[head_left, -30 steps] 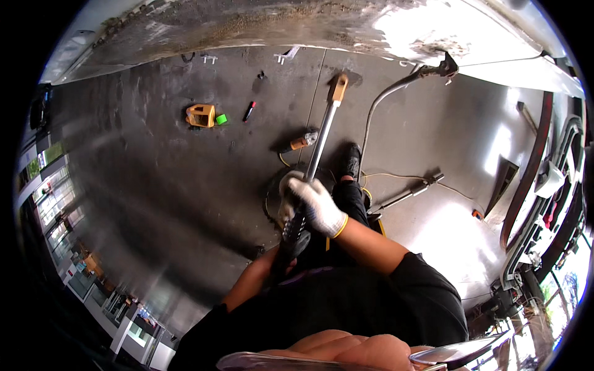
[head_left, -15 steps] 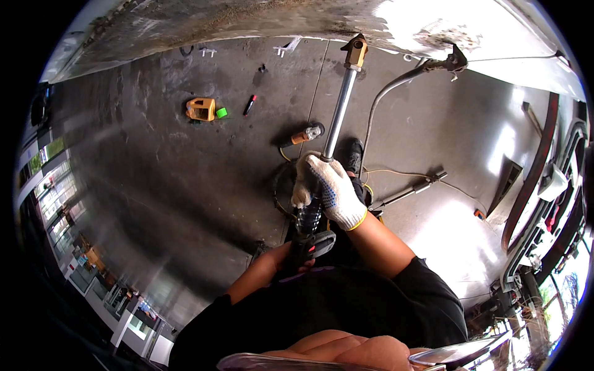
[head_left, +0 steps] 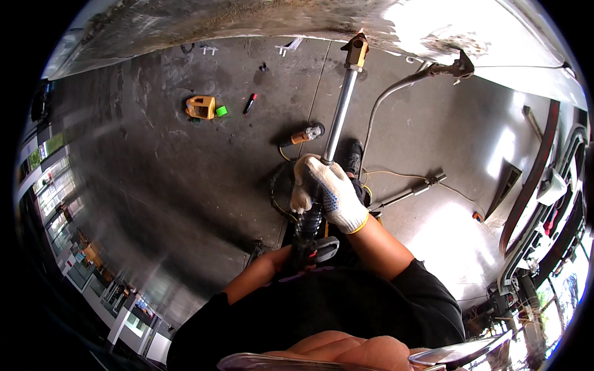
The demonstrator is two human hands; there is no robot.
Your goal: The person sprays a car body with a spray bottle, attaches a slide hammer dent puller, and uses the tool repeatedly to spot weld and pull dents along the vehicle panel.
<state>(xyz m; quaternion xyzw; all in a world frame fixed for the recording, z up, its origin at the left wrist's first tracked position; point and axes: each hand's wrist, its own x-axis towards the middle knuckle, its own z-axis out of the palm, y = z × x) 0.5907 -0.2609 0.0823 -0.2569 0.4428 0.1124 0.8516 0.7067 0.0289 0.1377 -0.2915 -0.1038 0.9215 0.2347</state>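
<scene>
I hold a dent puller (head_left: pixel 340 117) with a silver rod, a dark grip end and a brass-coloured head (head_left: pixel 356 52). Its tip meets the lower edge of a pale, scuffed vehicle panel (head_left: pixel 291 25), where a small orange glow shows. My right hand (head_left: pixel 334 191), in a white glove with blue dots, is closed round the puller behind the rod. Close to my body, my bare left hand (head_left: pixel 307 268) grips the black handle, most of its fingers hidden by the tool. Right of the head, a clamp (head_left: pixel 455 67) on a thick grey cable (head_left: pixel 377 102) is attached to the panel.
On the concrete floor lie an angle grinder (head_left: pixel 307 133), a cut yellow plastic container (head_left: pixel 201 107), a green block (head_left: pixel 221 111) and a red-and-black marker (head_left: pixel 250 104). A long metal tool (head_left: pixel 413 189) with a thin cord rests at right. Car body parts (head_left: pixel 550 185) line the right side.
A small orange glow has appeared at the puller's tip against the panel. My hands keep their grip, and the view has shifted slightly.
</scene>
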